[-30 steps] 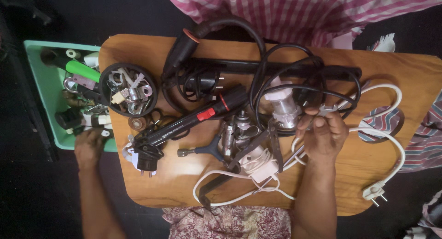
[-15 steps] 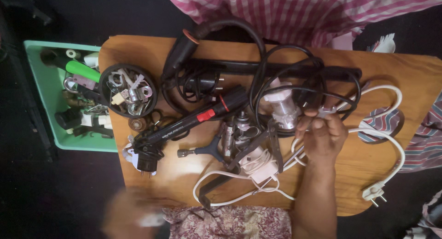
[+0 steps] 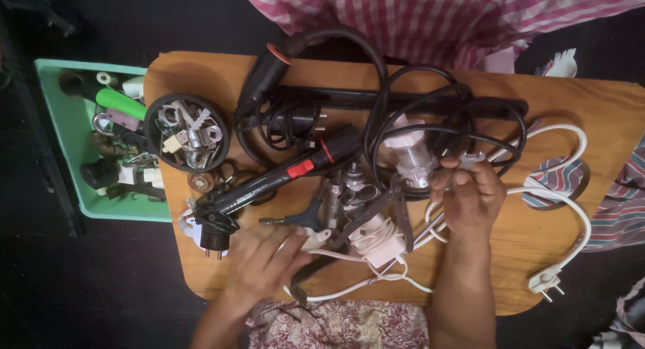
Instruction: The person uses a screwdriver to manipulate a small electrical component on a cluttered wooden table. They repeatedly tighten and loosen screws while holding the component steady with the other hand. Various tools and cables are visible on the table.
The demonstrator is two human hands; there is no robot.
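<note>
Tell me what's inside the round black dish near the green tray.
The round black dish holds a heap of small metal parts: silvery brackets, rings and a pale connector piece. Whatever lies beneath that heap, and the dish's bottom, is covered and cannot be seen.

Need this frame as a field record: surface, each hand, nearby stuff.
surface: wooden table, crowded with cables and parts
left hand: flat on table, by a small white part
right hand: fingers curled around white cable, near a pale motor part
round black bowl: metal bits inside
green tray: left of table, holds tools
</note>
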